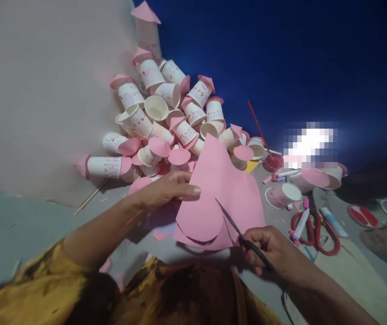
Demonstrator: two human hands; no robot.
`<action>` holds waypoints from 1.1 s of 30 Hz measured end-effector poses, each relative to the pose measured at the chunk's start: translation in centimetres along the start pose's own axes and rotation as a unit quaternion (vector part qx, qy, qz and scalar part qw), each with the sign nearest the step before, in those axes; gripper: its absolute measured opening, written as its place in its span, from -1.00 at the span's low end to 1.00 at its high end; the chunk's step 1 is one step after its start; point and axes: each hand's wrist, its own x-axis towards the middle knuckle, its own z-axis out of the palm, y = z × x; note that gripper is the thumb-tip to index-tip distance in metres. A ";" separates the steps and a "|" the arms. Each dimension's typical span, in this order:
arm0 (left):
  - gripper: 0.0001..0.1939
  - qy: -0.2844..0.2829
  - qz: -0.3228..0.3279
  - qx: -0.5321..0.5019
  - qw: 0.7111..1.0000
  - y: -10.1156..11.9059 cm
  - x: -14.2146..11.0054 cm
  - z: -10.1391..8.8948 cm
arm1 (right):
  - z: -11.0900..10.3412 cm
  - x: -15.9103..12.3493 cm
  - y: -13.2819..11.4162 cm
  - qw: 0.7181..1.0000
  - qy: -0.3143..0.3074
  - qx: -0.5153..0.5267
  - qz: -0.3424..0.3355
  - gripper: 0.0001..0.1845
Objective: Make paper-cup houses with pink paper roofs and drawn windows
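My left hand [171, 187] grips the left edge of a pink paper sheet [240, 180], thumb on top and fingers partly hidden behind it. The sheet's lower left part is cut to a rounded outline. In my right hand [264, 250] is a pair of dark-handled scissors [232, 221]. Their blades lie against the paper, right of the rounded edge, pointing up and left. My right fingers are closed round the handles. Whether the blades are apart I cannot make out.
A heap of decorated paper cups [156, 108] with pink paper cones stands behind the sheet. To the right lie red-handled scissors [328, 234], a marker [301, 223], a glue tube [333, 221] and a cup on its side [283, 195]. A wooden stick [91, 196] lies left.
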 end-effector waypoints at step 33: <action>-0.59 0.172 0.068 0.007 0.983 -3.5 -1.5 2.9 | 0.4 1.6 -0.2 0.997 -0.046 0.039 -0.050 -0.37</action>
